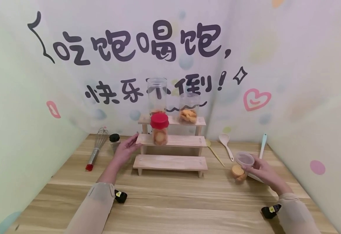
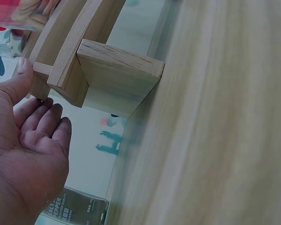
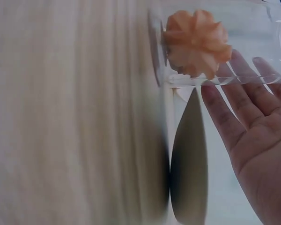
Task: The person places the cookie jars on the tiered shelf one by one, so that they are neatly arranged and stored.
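A three-tier wooden stand (image 1: 170,162) is at the middle of the table. My left hand (image 1: 126,150) holds the left end of its middle board, thumb at the top and fingertips underneath in the left wrist view. On that board is a red-lidded jar (image 1: 160,130) of cookies. Two clear jars share the top board: a tall jar (image 1: 157,94) and a shorter jar (image 1: 189,109) holding orange snacks. Out at the right, my right hand (image 1: 261,170) grips a lidless clear jar (image 3: 253,28) with cookies (image 1: 238,172) at its bottom, close to the tabletop.
Left of the stand are a black-capped pepper bottle (image 1: 114,140) and a whisk (image 1: 95,151). To its right lie a yellow spoon (image 1: 215,154), a white spoon (image 1: 225,143) and a blue-handled utensil (image 1: 263,144). A printed cloth wall (image 1: 290,81) closes off the back.
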`<state>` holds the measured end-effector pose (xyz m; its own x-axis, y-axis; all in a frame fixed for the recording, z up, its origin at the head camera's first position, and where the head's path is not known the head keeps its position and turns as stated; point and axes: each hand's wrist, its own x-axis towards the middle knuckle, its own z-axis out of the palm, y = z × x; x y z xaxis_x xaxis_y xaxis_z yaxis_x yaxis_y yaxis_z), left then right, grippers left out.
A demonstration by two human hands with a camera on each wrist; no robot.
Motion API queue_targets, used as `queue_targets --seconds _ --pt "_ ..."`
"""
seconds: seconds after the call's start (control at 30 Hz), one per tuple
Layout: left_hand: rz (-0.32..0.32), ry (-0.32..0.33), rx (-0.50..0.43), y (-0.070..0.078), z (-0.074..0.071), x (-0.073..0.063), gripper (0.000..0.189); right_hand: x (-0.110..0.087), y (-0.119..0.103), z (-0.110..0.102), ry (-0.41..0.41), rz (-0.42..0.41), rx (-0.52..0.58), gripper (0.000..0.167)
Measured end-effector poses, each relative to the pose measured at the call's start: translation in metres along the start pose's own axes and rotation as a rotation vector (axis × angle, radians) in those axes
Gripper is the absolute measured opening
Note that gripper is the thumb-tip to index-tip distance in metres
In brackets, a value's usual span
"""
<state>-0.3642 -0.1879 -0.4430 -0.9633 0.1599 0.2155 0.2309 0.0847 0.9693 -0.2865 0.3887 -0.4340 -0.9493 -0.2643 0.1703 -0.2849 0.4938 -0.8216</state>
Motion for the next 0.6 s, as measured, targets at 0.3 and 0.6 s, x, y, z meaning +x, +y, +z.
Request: queue_targets --seconds 0.3,0.6 --pt "0.012 -0.004 -0.01 0.001 -0.0006 -0.0017 0.065 0.0022 0.0061 0.0027 0.008 0.013 -0.035 0.062" --pt "0.008 -0.005 -0.027 0.0041 -0.0001 -0.0031 0.065 0.004 0.0021 0.0049 0.082 -0.02 -0.122 0.055"
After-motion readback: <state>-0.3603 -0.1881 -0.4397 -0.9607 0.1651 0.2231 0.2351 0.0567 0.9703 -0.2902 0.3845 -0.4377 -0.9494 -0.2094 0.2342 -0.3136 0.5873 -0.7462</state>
